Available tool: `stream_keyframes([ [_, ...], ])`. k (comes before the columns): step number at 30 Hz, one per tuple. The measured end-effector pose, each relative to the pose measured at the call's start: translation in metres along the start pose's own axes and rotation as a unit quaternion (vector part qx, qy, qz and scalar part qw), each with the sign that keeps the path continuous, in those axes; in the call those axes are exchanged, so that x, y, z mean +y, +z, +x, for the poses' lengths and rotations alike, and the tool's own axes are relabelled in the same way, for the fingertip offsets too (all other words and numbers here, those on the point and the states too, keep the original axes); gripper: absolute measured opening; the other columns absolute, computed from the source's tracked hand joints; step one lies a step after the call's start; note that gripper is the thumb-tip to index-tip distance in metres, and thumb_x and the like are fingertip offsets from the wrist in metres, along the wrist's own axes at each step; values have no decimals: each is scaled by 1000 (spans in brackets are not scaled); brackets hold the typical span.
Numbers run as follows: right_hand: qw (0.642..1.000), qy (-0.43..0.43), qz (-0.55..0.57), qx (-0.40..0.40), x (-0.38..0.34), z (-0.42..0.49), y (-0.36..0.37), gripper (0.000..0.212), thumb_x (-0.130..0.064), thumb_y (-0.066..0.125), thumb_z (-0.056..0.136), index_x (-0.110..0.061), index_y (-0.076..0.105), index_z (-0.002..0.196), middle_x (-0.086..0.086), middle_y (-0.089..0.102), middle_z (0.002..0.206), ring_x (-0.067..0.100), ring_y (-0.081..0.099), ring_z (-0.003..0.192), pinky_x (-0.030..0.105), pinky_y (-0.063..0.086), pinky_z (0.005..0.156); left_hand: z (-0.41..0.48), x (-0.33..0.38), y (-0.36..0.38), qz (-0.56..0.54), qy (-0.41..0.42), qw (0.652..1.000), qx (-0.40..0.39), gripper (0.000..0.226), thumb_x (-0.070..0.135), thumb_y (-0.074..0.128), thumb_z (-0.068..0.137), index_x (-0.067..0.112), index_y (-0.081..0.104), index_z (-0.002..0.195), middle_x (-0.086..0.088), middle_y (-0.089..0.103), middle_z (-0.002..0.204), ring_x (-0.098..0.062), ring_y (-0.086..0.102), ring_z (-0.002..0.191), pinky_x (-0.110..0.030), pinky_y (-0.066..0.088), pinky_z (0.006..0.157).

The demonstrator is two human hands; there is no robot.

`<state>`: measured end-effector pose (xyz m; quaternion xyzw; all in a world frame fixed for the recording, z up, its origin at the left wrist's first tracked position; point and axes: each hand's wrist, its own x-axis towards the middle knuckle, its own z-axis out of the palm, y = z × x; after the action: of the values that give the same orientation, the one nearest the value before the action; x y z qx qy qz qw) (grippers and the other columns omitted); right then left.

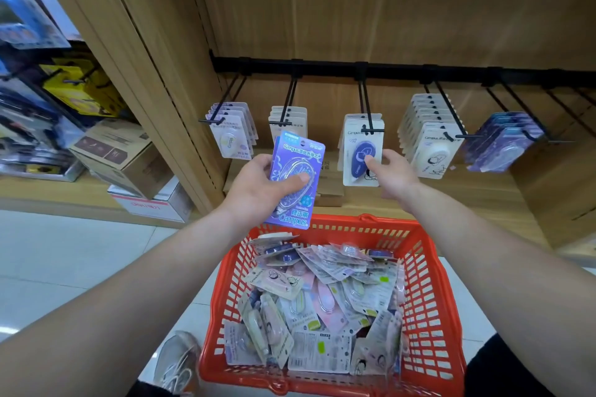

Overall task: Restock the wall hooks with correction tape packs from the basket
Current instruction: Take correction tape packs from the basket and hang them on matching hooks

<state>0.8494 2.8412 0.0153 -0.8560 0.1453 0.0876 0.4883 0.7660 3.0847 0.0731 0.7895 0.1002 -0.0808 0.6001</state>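
My left hand [258,185] grips a purple correction tape pack [295,171] upright, thumb across its front, just above the far rim of the red basket [429,300]. The basket is filled with several loose packs [319,300]. My right hand [392,176] reaches to the white pack with a blue tape [361,155] hanging at the front of the middle hook [367,106]; thumb and fingers pinch its lower right edge. Several black hooks hang from a black rail [322,67], each loaded with packs.
Wooden shelf back panel behind the hooks. Further hooks at right hold white packs [429,138] and purple packs [503,142]. Cardboard boxes [122,158] stand on the low shelf at left. A shoe [177,361] stands beside the basket on the tiled floor.
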Motion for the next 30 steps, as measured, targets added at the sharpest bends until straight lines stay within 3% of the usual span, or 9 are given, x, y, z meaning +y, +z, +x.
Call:
stream_keyframes([
  [3, 990, -35, -136, 22, -2, -11, 1, 50, -41, 55, 103, -12, 51, 144, 9, 54, 148, 29, 52, 134, 43, 42, 110, 2, -1, 2, -12, -3, 1000, 0, 45, 37, 83, 83, 20, 57, 115, 3, 75, 108, -8, 76, 84, -17, 56, 58],
  [5, 996, -55, -53, -42, -9, -30, 3, 28, -37, 53, 105, -17, 66, 120, 5, 66, 135, 23, 63, 120, 39, 47, 100, 2, -1, 4, -23, -5, 1000, -1, 42, 33, 84, 82, 20, 57, 112, 2, 75, 107, -7, 76, 81, -15, 55, 56],
  [7, 984, -41, 72, -160, -19, -53, 7, 26, -37, 50, 107, -18, 68, 106, 8, 75, 113, 21, 73, 97, 38, 56, 85, 3, -2, 7, -29, -5, 1000, -3, 47, 31, 86, 80, 17, 57, 115, 1, 75, 106, -7, 75, 80, -15, 55, 56],
  [11, 949, -27, 180, -257, -25, -85, 9, 32, -37, 59, 103, -9, 65, 116, 7, 77, 100, 22, 75, 85, 34, 59, 72, 2, -2, 19, -26, 1, 999, -19, 51, 30, 86, 79, 16, 56, 117, 3, 74, 104, -4, 74, 77, -14, 53, 55],
  [14, 950, -36, 188, -247, -19, -93, 2, 18, -28, 65, 100, -14, 62, 111, 5, 78, 100, 18, 76, 82, 31, 59, 70, -1, -1, 35, -51, 6, 998, -46, 44, 24, 85, 80, 15, 57, 113, 2, 75, 99, -2, 74, 73, -17, 55, 58],
  [16, 951, -35, 197, -235, -14, -94, -9, 9, -24, 64, 101, -16, 62, 103, 2, 78, 93, 16, 75, 76, 30, 59, 68, -3, 1, 46, -60, 10, 996, -61, 50, 31, 83, 80, 11, 59, 119, -2, 77, 104, -10, 76, 85, -26, 60, 69],
  [22, 963, -1, 229, -143, 16, -85, -62, 6, -18, 60, 103, -14, 60, 99, 4, 76, 96, 15, 74, 77, 30, 59, 66, 1, 5, 73, -60, -8, 997, -51, 30, 29, 66, 100, 18, 55, 126, -5, 77, 110, -23, 78, 91, -46, 63, 81],
  [26, 981, 21, 187, -55, 53, -73, -113, 12, -16, 57, 105, -16, 58, 93, 7, 75, 100, 19, 72, 86, 31, 56, 69, -2, 12, 95, -40, 14, 998, -48, 10, 20, 67, 99, 22, 61, 106, -4, 77, 103, -22, 76, 90, -34, 61, 72],
  [30, 987, 44, 151, 27, 91, -60, -170, 13, -15, 56, 105, -16, 54, 93, 6, 71, 99, 18, 69, 84, 33, 55, 70, -8, 18, 123, -23, 28, 996, -85, 18, 13, 72, 95, 13, 64, 111, -4, 78, 100, -16, 77, 83, -24, 59, 60],
])
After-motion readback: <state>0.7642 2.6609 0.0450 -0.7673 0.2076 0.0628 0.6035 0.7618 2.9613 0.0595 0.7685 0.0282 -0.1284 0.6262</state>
